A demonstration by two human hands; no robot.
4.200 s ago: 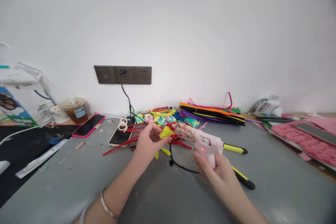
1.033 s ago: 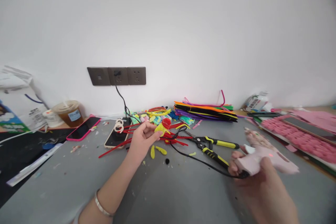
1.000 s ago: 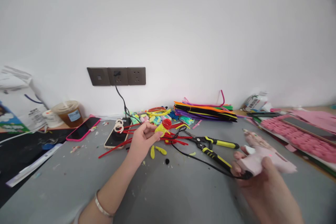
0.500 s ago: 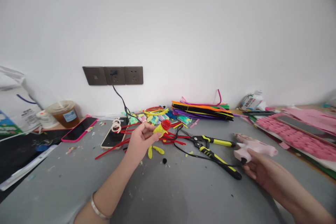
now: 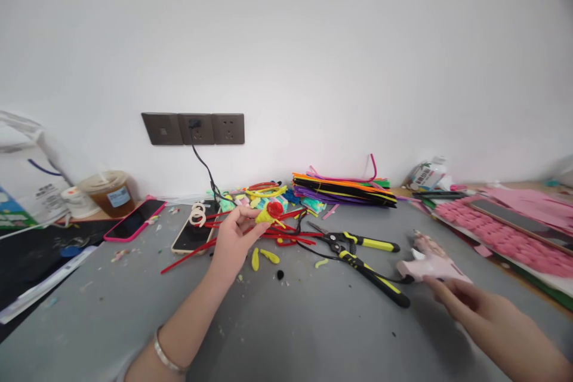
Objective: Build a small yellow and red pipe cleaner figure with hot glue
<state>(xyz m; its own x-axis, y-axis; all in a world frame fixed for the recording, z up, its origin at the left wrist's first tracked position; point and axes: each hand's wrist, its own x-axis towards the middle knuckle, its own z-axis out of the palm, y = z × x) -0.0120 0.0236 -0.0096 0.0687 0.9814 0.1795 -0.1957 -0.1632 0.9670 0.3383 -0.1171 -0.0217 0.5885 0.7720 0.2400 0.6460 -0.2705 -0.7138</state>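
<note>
My left hand (image 5: 239,237) pinches a small yellow pipe-cleaner piece (image 5: 265,215) with a round, shiny red top (image 5: 274,210). Below it on the grey table lie two yellow pipe-cleaner loops (image 5: 269,256) and a black pompom (image 5: 280,274). At the right, a pale pink glue gun (image 5: 432,265) rests on the table, its cord leading left. My right hand (image 5: 481,307) is right beside the gun, fingers loosely apart, its fingertips at or just off the body. Wire strippers (image 5: 358,256) with black and yellow handles lie open between my hands.
Red pipe cleaners (image 5: 215,239) spread behind my left hand, partly over a phone (image 5: 188,236). A bundle of coloured pipe cleaners (image 5: 344,190) lies by the wall. A pink-edged phone (image 5: 134,221) and a drink cup (image 5: 111,194) are left; a pink bumpy sheet (image 5: 487,224) is right.
The glue gun has turned and come down onto the table, and my right hand has loosened and drawn back to the right. My left hand has shifted slightly left, tilting the yellow piece.
</note>
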